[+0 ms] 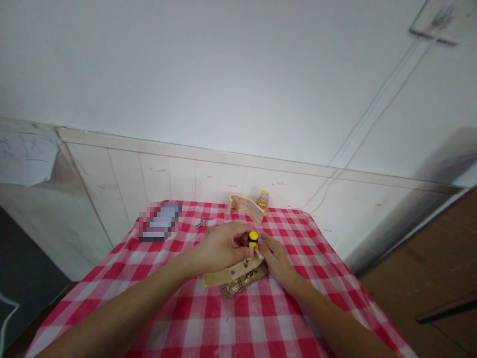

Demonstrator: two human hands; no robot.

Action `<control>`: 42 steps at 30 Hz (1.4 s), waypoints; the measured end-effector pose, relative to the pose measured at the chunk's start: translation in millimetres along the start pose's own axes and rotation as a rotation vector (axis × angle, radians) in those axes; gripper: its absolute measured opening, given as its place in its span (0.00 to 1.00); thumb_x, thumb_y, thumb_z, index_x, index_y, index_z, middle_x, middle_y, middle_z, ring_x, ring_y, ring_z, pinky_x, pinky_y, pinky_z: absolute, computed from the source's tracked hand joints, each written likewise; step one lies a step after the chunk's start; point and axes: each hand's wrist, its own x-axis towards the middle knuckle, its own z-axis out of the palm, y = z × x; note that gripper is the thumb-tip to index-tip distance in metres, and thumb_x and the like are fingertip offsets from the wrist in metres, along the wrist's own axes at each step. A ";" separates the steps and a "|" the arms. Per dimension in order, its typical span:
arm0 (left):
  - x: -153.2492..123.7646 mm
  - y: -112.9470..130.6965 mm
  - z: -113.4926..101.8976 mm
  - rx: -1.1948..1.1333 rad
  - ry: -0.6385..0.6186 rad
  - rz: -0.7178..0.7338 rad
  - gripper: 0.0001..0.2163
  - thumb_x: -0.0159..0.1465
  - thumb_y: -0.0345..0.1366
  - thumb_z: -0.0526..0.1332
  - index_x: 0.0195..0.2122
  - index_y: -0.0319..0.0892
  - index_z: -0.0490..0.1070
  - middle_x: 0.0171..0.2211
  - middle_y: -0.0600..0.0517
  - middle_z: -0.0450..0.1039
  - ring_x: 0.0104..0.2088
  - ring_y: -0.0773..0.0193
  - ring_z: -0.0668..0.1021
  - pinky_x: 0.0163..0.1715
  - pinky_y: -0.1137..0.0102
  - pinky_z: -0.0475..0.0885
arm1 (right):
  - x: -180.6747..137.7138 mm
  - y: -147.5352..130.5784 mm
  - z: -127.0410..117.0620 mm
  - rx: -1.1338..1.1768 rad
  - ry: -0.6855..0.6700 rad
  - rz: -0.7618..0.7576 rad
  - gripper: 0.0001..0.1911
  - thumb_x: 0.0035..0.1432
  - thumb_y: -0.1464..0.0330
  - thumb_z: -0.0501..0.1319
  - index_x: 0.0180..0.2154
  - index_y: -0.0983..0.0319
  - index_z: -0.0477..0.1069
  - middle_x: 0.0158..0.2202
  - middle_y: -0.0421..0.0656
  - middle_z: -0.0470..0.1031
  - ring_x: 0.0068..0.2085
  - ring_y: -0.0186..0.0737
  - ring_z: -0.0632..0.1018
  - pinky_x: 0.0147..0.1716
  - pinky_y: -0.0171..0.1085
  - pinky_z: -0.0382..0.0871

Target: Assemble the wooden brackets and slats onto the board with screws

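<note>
A short screwdriver (253, 239) with a yellow and black handle stands roughly upright over a curved pale wooden piece (219, 277). My left hand (223, 243) comes from the left, its thumb and fingers closed around the screwdriver's handle. On the other side, my right hand (276, 256) is closed on the curved end of the wooden piece, close beside the screwdriver. Dark round screw heads or holes show along the wood. Underneath lies a brown bundle (236, 287) with a shiny clear wrapping. The screwdriver's tip is too small to make out.
Another curved wooden piece (246, 205) stands at the table's back, beside a clear container with yellow parts (263, 200). Small dark metal pieces (203, 223) lie back left, near a blurred phone-like object (161, 222). A red-and-white checked cloth (208, 323) covers the table, which meets the wall.
</note>
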 end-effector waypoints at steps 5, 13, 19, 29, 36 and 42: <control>-1.3 -7.3 2.7 -0.053 0.022 0.076 0.24 0.60 0.30 0.63 0.58 0.47 0.70 0.48 0.48 0.80 0.44 0.58 0.81 0.45 0.66 0.76 | 0.0 3.0 0.9 0.017 -0.004 0.014 0.30 0.68 0.45 0.53 0.34 0.62 0.80 0.38 0.48 0.80 0.39 0.45 0.79 0.40 0.41 0.73; -3.2 -6.1 0.1 0.100 0.024 0.162 0.18 0.65 0.33 0.62 0.56 0.50 0.74 0.52 0.51 0.79 0.49 0.57 0.80 0.50 0.65 0.73 | 1.2 2.0 1.1 0.025 -0.013 0.008 0.31 0.68 0.44 0.53 0.32 0.62 0.79 0.37 0.48 0.79 0.39 0.46 0.79 0.41 0.42 0.72; -0.7 -3.2 -2.3 0.179 0.124 0.194 0.11 0.64 0.40 0.68 0.48 0.47 0.79 0.40 0.50 0.76 0.41 0.60 0.77 0.42 0.68 0.72 | 1.3 1.0 0.2 0.013 -0.003 0.009 0.30 0.67 0.44 0.53 0.29 0.60 0.77 0.33 0.45 0.77 0.36 0.44 0.77 0.40 0.41 0.72; -0.4 2.3 -1.2 0.140 0.186 0.216 0.16 0.61 0.30 0.66 0.51 0.45 0.78 0.43 0.49 0.80 0.42 0.59 0.79 0.44 0.66 0.73 | -0.5 -1.1 1.1 0.013 0.014 0.003 0.29 0.68 0.46 0.54 0.29 0.60 0.76 0.32 0.44 0.76 0.36 0.43 0.77 0.37 0.39 0.71; -2.1 1.7 0.9 -0.029 0.149 0.154 0.15 0.60 0.28 0.64 0.49 0.43 0.72 0.41 0.50 0.80 0.41 0.60 0.80 0.43 0.66 0.74 | -0.9 1.3 0.6 -0.002 0.010 0.018 0.29 0.68 0.46 0.54 0.29 0.61 0.76 0.31 0.44 0.76 0.34 0.42 0.76 0.34 0.38 0.70; -3.1 9.7 -2.2 0.017 0.109 0.140 0.10 0.59 0.27 0.62 0.42 0.43 0.72 0.39 0.51 0.80 0.39 0.60 0.80 0.42 0.66 0.74 | 0.1 1.1 1.2 0.013 0.006 0.012 0.31 0.68 0.45 0.53 0.29 0.62 0.77 0.32 0.45 0.76 0.34 0.43 0.77 0.35 0.39 0.72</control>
